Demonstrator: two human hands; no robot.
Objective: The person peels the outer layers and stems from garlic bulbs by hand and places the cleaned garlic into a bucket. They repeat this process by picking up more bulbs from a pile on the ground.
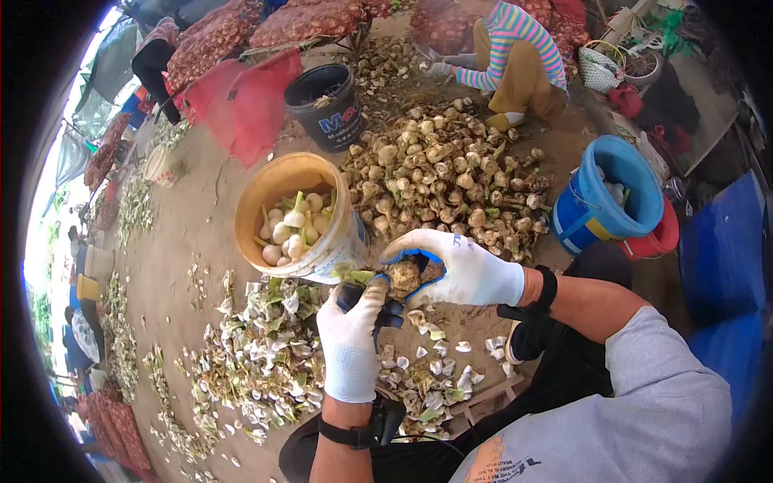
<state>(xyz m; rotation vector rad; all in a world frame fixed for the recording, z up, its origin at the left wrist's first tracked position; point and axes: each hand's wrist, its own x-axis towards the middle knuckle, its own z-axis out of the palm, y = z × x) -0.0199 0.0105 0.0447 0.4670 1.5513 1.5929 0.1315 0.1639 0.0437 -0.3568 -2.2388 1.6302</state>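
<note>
Both my hands wear white gloves with dark blue palms. My right hand (455,270) grips a brown, dirty garlic bulb (403,278) between thumb and fingers. From below left, my left hand (354,326) has its fingers closed round the green stem end (354,275) of the same bulb. Just behind my hands stands a cream bucket (352,233) with peeled white bulbs (295,219) in it. A large heap of unpeeled garlic (451,173) lies on the ground beyond my right hand. Loose peelings (266,354) cover the ground left of my left hand.
A black bucket (326,109) stands behind the cream one. At the right are a blue bucket (596,201) and a red basin (656,233). A person in a striped top (515,52) crouches beyond the heap; another person (155,64) is at the upper left, near a red net (241,105).
</note>
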